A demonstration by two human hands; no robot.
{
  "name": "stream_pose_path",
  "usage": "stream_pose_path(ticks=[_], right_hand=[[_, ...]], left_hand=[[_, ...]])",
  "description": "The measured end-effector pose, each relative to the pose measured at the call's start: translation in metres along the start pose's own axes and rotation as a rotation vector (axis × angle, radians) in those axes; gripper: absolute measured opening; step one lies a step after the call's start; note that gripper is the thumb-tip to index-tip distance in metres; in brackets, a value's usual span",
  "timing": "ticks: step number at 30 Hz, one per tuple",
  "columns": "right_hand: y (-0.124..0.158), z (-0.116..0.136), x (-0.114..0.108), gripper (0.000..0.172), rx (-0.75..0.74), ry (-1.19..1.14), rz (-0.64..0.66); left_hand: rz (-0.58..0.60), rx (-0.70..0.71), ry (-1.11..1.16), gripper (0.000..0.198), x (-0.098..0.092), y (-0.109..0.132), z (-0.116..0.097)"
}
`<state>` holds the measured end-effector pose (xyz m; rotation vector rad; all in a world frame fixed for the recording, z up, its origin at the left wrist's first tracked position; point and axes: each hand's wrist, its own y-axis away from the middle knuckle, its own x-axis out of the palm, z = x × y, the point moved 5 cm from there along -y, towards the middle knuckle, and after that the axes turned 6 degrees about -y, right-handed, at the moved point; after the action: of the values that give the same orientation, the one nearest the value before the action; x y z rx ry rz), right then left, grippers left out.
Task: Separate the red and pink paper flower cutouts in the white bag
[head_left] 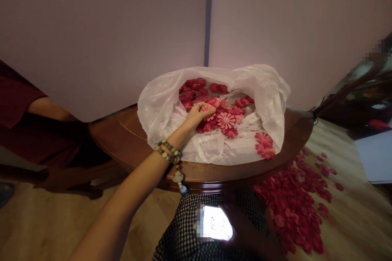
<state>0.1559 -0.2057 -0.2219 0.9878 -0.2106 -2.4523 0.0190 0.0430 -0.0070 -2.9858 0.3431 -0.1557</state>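
Note:
My left hand (pixel 197 116) reaches into a white plastic bag (pixel 159 101) on the round wooden table. Its thumb presses on a pink flower-shaped cutout (pixel 207 113), with the other fingers mostly hidden. Around it in the bag lie several red and pink flower cutouts (pixel 226 120), some in small stacks. One more group of red flower cutouts (pixel 264 145) sits near the bag's front right edge. Low over my lap, my right hand (pixel 241 222) is in deep shadow, closed on a phone (pixel 218 223) with a bright screen. A beaded bracelet (pixel 167 151) with a tassel hangs at my left wrist.
The table's rim (pixel 199 185) curves in front of me. A heap of red flower cutouts (pixel 297 212) covers the floor at right. At left another person's arm (pixel 49 108) shows beyond the pale panel (pixel 101 40). A white flat surface (pixel 375 157) is at far right.

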Motion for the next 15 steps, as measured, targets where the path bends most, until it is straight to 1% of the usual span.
stream_pose_path(ticks=[4,6,8,11,13,15], right_hand=[[0.011,0.021,-0.019,0.029,-0.062,0.034,0.012],[0.014,0.033,-0.034,0.027,-0.099,0.058,0.002],[0.015,0.047,-0.054,0.025,-0.139,0.081,-0.015],[0.012,0.073,-0.097,0.027,-0.209,0.103,-0.052],[0.002,0.096,-0.135,0.027,-0.257,0.105,-0.086],[-0.016,0.124,-0.178,0.026,-0.303,0.100,-0.133]], left_hand=[[0.032,0.013,-0.034,0.026,0.003,-0.001,-0.001],[0.037,0.019,-0.066,0.026,0.003,-0.002,0.000],[0.034,0.019,-0.101,0.029,0.002,-0.002,0.000],[0.041,0.028,-0.110,0.033,0.003,0.000,-0.001],[0.067,0.023,-0.082,0.033,0.005,0.001,-0.001],[0.091,0.022,-0.054,0.029,0.007,0.002,-0.002]])
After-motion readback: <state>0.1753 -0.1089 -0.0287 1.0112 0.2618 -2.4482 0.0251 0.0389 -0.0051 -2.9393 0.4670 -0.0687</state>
